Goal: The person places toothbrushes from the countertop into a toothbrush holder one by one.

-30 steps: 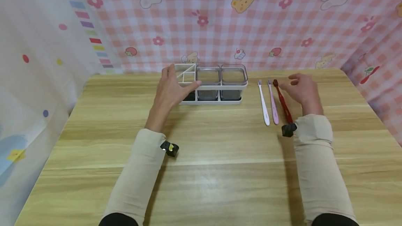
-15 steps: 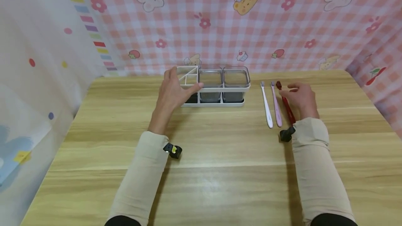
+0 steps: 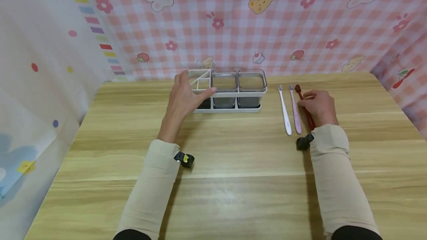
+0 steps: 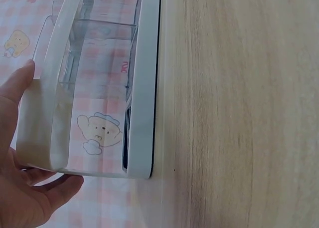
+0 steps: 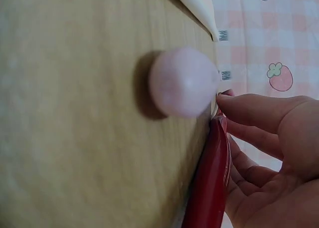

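Left hand (image 3: pixel 184 99): holds the same place as a second ago, clasping the rack's left end, thumb stretched rightward over the front rail and fingers bent round the far side.
White rack (image 3: pixel 251 94): stands upright by the table (image 3: pixel 220 195)'s back edge, around the middle, unmoved. It carries a divided insert (image 3: pixel 198 73) at its left, then two clear cups (image 3: pixel 224 103).
White toothbrush (image 3: pixel 285 115) and pink toothbrush (image 3: pixel 295 112): lie side by side, right of the rack, heads toward the back edge, untouched.
Red toothbrush (image 5: pixel 207 183): rightmost of the three, on the side nearer the back right corner, now partly hidden by a hand. Whether it has left the table I cannot tell.
Right hand (image 3: pixel 321 106): has come from beside the red head to its neck; thumb and forefinger, apart a second ago, now appear to pinch it. That brush looks secured, a judgement. The wrist bends leftward, palm down, remaining fingers curled behind.
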Demonstrator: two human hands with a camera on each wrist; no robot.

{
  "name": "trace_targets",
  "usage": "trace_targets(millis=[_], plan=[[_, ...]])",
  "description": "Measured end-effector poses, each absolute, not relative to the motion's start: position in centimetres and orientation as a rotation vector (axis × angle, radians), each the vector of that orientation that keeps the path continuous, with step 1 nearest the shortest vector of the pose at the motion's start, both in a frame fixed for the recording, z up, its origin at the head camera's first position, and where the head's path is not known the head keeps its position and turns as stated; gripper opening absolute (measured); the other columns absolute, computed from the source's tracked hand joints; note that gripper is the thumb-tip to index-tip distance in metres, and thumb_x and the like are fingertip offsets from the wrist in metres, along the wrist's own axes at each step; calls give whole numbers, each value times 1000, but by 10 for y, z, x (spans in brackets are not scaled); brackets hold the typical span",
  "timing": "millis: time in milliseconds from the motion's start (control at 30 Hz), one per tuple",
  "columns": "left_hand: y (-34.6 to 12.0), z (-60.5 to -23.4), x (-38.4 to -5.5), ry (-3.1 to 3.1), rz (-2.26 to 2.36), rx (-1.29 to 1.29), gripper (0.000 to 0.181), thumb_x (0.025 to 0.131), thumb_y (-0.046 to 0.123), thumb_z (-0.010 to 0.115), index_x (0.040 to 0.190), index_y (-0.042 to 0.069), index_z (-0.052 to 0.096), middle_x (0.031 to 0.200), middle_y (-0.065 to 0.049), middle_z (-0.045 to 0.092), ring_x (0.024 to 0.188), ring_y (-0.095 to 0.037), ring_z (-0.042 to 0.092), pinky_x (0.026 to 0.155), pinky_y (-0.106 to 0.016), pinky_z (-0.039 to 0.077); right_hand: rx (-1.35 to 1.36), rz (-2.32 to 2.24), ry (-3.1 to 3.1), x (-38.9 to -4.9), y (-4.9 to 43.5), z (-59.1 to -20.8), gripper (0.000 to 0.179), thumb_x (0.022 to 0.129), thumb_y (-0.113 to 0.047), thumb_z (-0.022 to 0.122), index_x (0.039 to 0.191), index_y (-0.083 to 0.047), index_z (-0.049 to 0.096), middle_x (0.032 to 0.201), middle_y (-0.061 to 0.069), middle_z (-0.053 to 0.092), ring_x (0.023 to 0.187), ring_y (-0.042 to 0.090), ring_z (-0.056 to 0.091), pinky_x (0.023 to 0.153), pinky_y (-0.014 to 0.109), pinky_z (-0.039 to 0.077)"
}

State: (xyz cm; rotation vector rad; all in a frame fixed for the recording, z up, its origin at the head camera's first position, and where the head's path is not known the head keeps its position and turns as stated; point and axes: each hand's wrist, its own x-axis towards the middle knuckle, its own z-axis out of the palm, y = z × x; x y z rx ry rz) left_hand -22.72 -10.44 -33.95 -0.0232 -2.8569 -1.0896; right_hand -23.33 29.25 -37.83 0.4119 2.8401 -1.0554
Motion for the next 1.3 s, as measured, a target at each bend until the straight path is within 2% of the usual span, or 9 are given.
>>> trace_targets(millis=[167,400,533,667,800,867,967,1133,1300], plan=[[-106,-338,-226,-2855,-1126,-13,118,78,73,71,160,5,20,160,-17,28,138,-38,41,110,-53,39,373,-1017,2879,-231,294,-379,45,93,-24,72,127,6,64,122,29,63,94,34,61,63,30,49],[-105,-338,-226,-2864,-1148,4,118,78,73,71,160,6,20,161,-16,26,138,-38,41,110,-54,39,356,-990,2871,-229,298,-376,42,93,-21,69,124,8,65,119,31,63,104,42,55,84,47,48],[-105,-339,-226,-2863,-1147,3,118,78,73,72,160,5,20,161,-17,26,137,-38,42,109,-54,40,363,-971,2883,-230,300,-375,45,91,-24,67,123,7,65,117,31,63,104,43,54,87,47,46],[-105,-339,-226,-2857,-1145,0,117,79,72,72,160,5,21,160,-18,27,136,-38,42,109,-54,40,418,-1016,2851,-231,301,-374,48,93,-28,63,128,6,63,128,33,58,111,45,51,91,45,45],[-105,-338,-225,-2847,-1155,-5,116,79,71,72,160,5,21,160,-17,28,137,-37,42,109,-54,40,471,-1107,2820,-229,302,-374,50,94,-29,63,132,5,61,129,31,59,103,35,61,81,33,46],[-104,-337,-225,-2841,-1164,-14,116,79,71,72,160,5,21,160,-17,27,138,-37,40,110,-54,39,488,-1163,2801,-228,303,-373,50,95,-29,64,133,4,61,123,28,63,87,22,67,75,27,46],[-103,-338,-225,-2836,-1182,-23,117,79,70,73,160,5,21,161,-16,27,140,-36,38,112,-53,37,525,-1266,2753,-225,305,-370,51,95,-27,66,136,2,59,117,23,67,67,5,65,68,22,49],[-102,-340,-224,-2828,-1200,-20,118,78,71,73,161,6,20,162,-16,26,142,-36,36,112,-54,36,570,-1515,2660,-220,303,-361,55,96,-22,64,144,2,50,119,19,60,63,2,66,64,24,58],[-105,-340,-223,-2818,-1195,-4,117,79,70,74,161,7,20,162,-15,25,143,-36,35,113,-54,36,568,-1768,2626,-226,290,-352,50,95,-14,65,140,3,50,106,9,54,64,1,64,64,26,59]])
